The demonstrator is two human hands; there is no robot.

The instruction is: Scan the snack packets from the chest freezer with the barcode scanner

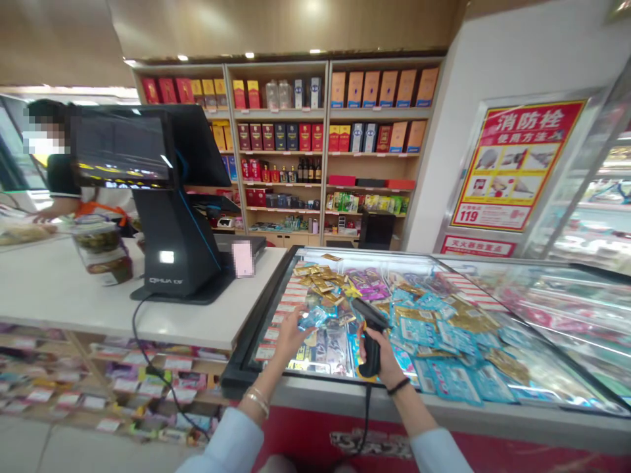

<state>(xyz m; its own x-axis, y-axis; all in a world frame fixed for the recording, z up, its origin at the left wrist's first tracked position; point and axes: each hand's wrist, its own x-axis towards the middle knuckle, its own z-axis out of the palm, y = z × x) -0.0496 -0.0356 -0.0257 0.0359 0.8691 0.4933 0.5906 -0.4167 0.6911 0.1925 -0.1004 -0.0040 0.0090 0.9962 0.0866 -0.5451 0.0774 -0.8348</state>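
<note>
One blue packet [316, 318] pinched in the left hand [292, 332], over the glass-topped freezer [315, 389]; right hand [387, 360] grips a black scanner [372, 351] nearby. Step, as judged: scanning. Next move likely calls for squaring packet to scanner; barcode not discernible.

One camera on the person's head gives the only view. It faces forward and down: the left hand [290, 334] and the right hand [382, 358] appear near, at lower centre, over the glass surface [305, 386], while the shelves [280, 154] stand much farther, at upper centre.
</note>
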